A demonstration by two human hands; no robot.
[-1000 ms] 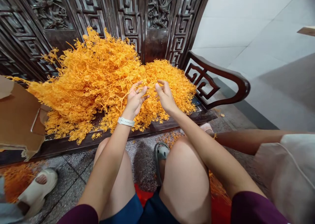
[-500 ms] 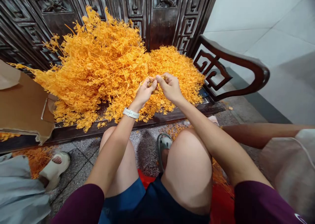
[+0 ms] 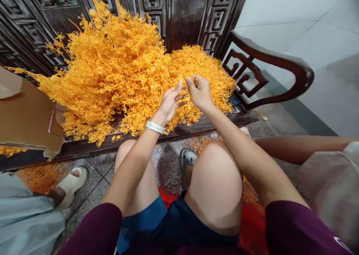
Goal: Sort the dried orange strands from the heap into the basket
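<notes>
A torn brown cardboard box [image 3: 30,116] is sitting at the left of the dark carved wooden bench [image 3: 190,129]; to its right, a feathery orange sprig heap [image 3: 112,75] is stretching lengthwise along the front edge. My left hand [image 3: 169,103] is hovering before it, fingers spread, gripping nothing visible; my right hand [image 3: 201,92], nearer the bench's right end, is forming a tight pinch, the heap lying just beyond; whether it's holding anything, I cannot tell.

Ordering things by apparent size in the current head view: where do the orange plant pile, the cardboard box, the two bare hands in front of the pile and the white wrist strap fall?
1. Orange plant pile
2. Cardboard box, cut off by the frame
3. Left hand and right hand: too alike to rank
4. White wrist strap
</notes>
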